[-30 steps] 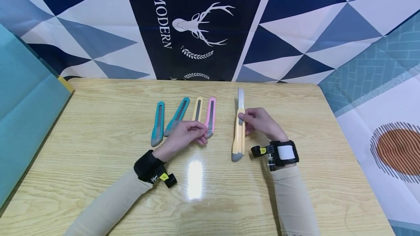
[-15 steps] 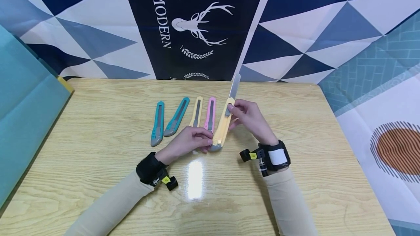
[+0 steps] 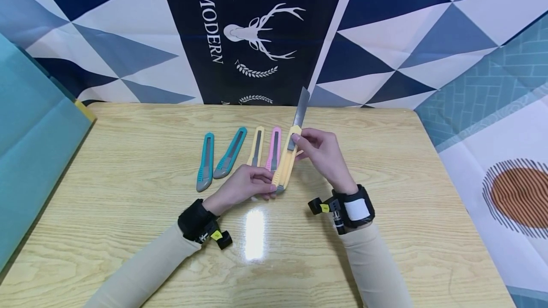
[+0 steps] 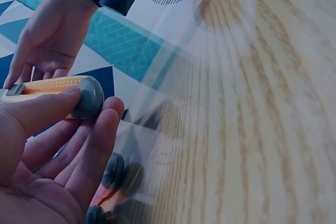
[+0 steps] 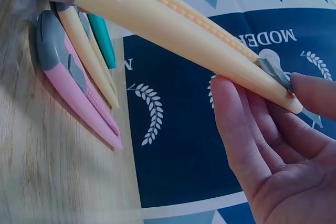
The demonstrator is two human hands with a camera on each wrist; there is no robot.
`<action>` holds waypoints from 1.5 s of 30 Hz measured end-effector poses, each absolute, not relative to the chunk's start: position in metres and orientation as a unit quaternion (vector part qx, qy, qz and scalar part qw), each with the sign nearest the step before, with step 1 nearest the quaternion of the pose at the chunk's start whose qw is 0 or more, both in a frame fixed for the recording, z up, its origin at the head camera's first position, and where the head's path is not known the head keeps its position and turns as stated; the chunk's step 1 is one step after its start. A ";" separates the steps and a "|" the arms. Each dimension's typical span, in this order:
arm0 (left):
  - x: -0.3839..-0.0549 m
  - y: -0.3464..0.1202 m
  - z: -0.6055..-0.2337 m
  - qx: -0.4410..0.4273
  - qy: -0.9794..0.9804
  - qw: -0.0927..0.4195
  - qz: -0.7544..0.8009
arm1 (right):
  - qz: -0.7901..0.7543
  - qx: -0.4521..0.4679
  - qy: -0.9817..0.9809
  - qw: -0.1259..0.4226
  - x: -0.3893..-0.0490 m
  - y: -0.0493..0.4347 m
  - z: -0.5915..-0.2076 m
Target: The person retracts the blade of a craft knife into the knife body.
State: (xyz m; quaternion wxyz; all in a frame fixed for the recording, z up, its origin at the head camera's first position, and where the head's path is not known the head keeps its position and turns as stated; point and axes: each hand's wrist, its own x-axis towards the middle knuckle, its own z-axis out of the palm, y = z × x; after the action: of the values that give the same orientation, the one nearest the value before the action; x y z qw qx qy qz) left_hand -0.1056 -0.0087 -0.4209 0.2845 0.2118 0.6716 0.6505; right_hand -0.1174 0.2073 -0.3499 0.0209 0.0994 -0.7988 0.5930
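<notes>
A pale yellow box cutter (image 3: 284, 165) is held up off the table between both hands, its long blade (image 3: 301, 108) out and pointing toward the back. My right hand (image 3: 323, 156) pinches it near the blade end, thumb on the grey slider (image 5: 274, 72). At the other end, my left hand (image 3: 241, 187) pinches the rounded grey butt (image 4: 90, 98) between thumb and fingers. Its thumb lies along the cutter's side in the left wrist view. The cutter leans slightly, partly covering a pink box cutter (image 3: 274, 149) in the head view.
Left of the pink cutter lie a second yellow box cutter (image 3: 257, 144) and two teal ones, the nearer-slanted teal cutter (image 3: 231, 153) and the far-left teal cutter (image 3: 205, 163). Patterned cloth (image 3: 376, 37) hangs behind the wooden table (image 3: 299, 260); a blue panel (image 3: 34, 146) stands at left.
My right hand has brought the yellow cutter leftward from beside the pink one and tilted it up. My left hand has moved slightly right and taken hold of its grey butt.
</notes>
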 end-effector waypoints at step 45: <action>-0.096 -0.008 -0.388 0.200 0.707 0.251 0.630 | 0.552 0.080 -0.829 0.033 -0.102 0.186 -0.323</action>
State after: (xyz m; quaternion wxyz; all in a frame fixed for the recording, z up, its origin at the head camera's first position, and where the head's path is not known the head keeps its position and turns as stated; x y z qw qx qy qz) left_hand -0.0956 -0.0083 -0.3876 0.2510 0.2003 0.7074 0.6297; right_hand -0.1016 0.1861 -0.3230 0.0333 0.0803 -0.8294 0.5518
